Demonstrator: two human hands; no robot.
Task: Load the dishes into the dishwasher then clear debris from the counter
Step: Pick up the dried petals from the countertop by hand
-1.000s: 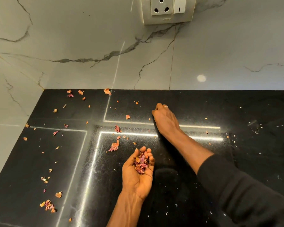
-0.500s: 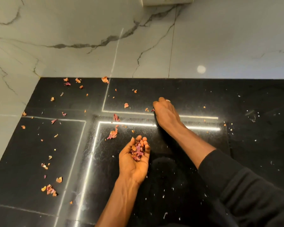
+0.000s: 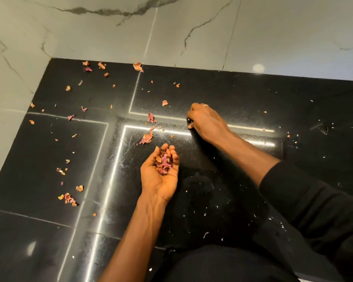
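Observation:
Dry orange and purple peel flakes litter the black stone counter (image 3: 243, 94). My left hand (image 3: 158, 182) lies palm up near the middle, its fingers cupped round a pile of collected flakes (image 3: 163, 162). My right hand (image 3: 207, 123) is further back and to the right, knuckles up, with curled fingertips pressed to the counter where they pinch a tiny flake. A larger flake clump (image 3: 146, 137) lies just behind my left hand, and a purple flake (image 3: 151, 117) sits left of my right hand. Another clump (image 3: 68, 198) lies at the left front.
A marble wall (image 3: 192, 27) closes the back of the counter and another the left side (image 3: 6, 82), forming a corner. More flakes (image 3: 138, 67) lie along the back edge. Fine white crumbs (image 3: 205, 235) speckle the right and front. My dark sleeve (image 3: 314, 210) covers the lower right.
The view has tilted down, so the wall socket has left the frame. My right hand has drawn slightly toward me with its fingers curling tighter; my left hand keeps its pile.

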